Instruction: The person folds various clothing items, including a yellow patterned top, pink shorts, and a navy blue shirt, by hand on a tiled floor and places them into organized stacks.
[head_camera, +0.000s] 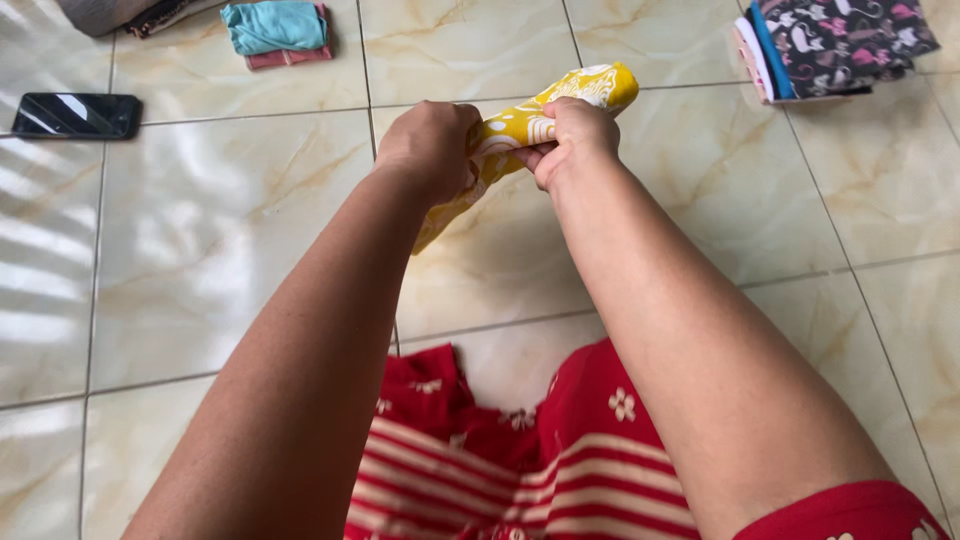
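Yellow patterned cloth (530, 125), rolled soft & tube-shaped, gripped tight by both hands, left (430, 148) & right (578, 138).

The floor (230, 230) is laid with glossy cream marble-patterned tiles divided by thin grey grout lines; a black phone (75, 115) is laid flat at the far left; a teal folded cloth (272, 24) is stacked on a pink one (290, 57); a dark patterned folded pile (835, 42) is seen at the far right.
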